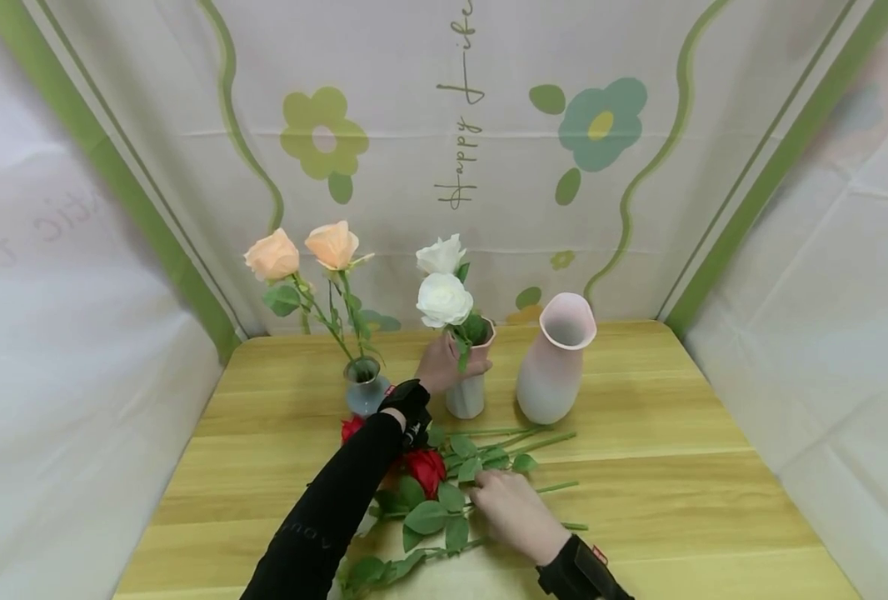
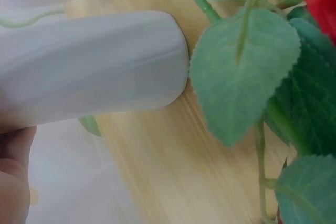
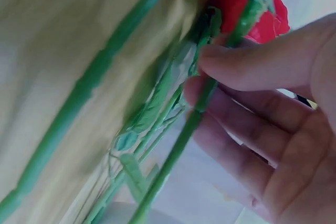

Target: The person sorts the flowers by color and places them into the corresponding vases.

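My left hand (image 1: 440, 365) grips the upper part of a pink-and-white vase (image 1: 465, 396), which stands upright at the back of the table and holds two white roses (image 1: 445, 300). In the left wrist view, fingers (image 2: 16, 166) lie against its side. My right hand (image 1: 517, 512) pinches a green rose stem (image 3: 176, 150) between thumb and fingers, low over the table. Its flower head cannot be told apart from the others. Red roses (image 1: 425, 472) and leafy stems (image 1: 425, 517) lie in front, partly hidden under my left forearm.
A small blue-grey vase (image 1: 365, 392) with two peach roses (image 1: 272, 255) stands on the left. To the right is a taller pink-and-white vase (image 1: 552, 375) with a wavy rim. Printed cloth (image 1: 391, 67) hangs behind and beside the wooden table (image 1: 661, 467).
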Tool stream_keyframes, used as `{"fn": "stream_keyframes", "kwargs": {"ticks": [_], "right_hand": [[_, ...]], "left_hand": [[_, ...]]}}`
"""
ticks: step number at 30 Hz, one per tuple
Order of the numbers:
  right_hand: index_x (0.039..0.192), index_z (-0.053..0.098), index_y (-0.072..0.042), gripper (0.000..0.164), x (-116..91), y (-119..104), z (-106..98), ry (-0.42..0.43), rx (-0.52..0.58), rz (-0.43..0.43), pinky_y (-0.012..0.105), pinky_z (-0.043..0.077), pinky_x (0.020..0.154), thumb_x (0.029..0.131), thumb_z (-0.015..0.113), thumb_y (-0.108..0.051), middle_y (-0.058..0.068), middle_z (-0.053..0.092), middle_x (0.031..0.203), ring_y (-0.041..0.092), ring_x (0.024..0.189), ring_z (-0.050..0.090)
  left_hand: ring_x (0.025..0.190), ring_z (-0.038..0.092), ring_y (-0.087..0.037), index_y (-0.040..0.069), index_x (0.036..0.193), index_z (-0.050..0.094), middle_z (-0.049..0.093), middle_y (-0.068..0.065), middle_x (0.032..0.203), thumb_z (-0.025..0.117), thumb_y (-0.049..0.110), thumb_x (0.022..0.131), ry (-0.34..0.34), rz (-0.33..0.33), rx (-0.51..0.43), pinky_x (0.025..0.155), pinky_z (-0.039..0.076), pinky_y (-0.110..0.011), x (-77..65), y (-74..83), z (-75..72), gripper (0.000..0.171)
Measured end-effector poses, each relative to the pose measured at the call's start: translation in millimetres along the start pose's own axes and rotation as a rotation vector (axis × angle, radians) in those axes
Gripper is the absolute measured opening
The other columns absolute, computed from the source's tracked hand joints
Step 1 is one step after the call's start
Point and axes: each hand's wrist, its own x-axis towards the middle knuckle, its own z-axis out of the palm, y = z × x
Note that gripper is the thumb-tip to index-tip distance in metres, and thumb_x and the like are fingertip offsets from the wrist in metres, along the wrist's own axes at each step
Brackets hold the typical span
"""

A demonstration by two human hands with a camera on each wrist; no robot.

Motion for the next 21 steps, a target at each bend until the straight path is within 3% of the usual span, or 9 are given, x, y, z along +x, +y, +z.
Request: {"fn": "stream_keyframes", "kwargs": {"ticks": [1, 4, 12, 21], "right_hand": [[0.080, 0.075, -0.015, 0.025, -2, 1, 1, 0.023, -0.014, -0.008, 0.023, 0.050, 0.055, 0.063, 0.080, 0.003, -0.004, 0.058, 0.075, 0.010, 0.065, 0.057], [0.075, 0.073, -0.015, 0.022, -7, 4, 2, 0.098, -0.032, -0.018, 0.021, 0.052, 0.057, 0.063, 0.082, 0.000, -0.005, 0.059, 0.076, 0.009, 0.067, 0.057], [0.082, 0.075, -0.007, 0.032, -20, 24, -6, 0.274, -0.018, 0.011, 0.022, 0.053, 0.054, 0.060, 0.076, 0.016, 0.001, 0.060, 0.082, 0.014, 0.072, 0.060], [0.090, 0.075, 0.000, 0.040, -32, 47, -21, 0.460, 0.037, 0.009, 0.029, 0.057, 0.060, 0.058, 0.061, 0.019, 0.007, 0.063, 0.090, 0.020, 0.078, 0.064]], "left_hand": [[0.099, 0.059, -0.021, 0.008, 0.144, 0.041, 0.059, -0.008, 0.119, 0.078, 0.032, 0.087, 0.001, 0.004, -0.001, 0.081, 0.048, -0.032, -0.1, -0.4, 0.2, 0.072], [0.114, 0.057, -0.022, 0.008, 0.146, 0.039, 0.056, -0.009, 0.132, 0.078, 0.031, 0.087, 0.007, 0.018, -0.011, 0.093, 0.047, -0.031, 0.0, -0.9, 0.5, 0.075], [0.114, 0.057, -0.021, 0.009, 0.144, 0.041, 0.056, -0.008, 0.131, 0.079, 0.039, 0.084, 0.013, 0.022, 0.016, 0.094, 0.047, -0.031, 3.5, -7.1, 3.2, 0.077], [0.117, 0.056, -0.019, 0.012, 0.146, 0.041, 0.056, -0.006, 0.132, 0.079, 0.044, 0.083, 0.024, 0.049, 0.005, 0.096, 0.046, -0.030, 5.3, -15.3, 5.4, 0.080]]}}
